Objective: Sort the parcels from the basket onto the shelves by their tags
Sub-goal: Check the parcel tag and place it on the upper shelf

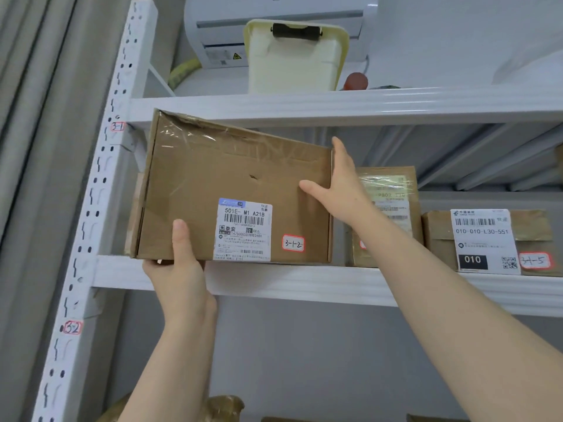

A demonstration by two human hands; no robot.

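A large flat cardboard parcel (pixel 234 184) with a white shipping label and a red-edged tag reading 3-1-2 (pixel 293 243) stands on edge at the left end of the white shelf (pixel 304 283). Its top leans slightly, near the beam of the shelf above. My left hand (pixel 179 263) grips the parcel's bottom edge from below, thumb on the front face. My right hand (pixel 335 181) holds its right edge, thumb on the front and fingers behind. The upright post bears the tags 3-1 (pixel 117 127) and 3-2 (pixel 72 327).
Right of it stand a smaller taped parcel (pixel 387 208) and a parcel tagged 3-1-5 (pixel 487 239). The top shelf carries a cream plastic container (pixel 295 56) below an air conditioner (pixel 274 22). More parcels (pixel 222 409) show at the bottom edge. A curtain (pixel 39 117) hangs left.
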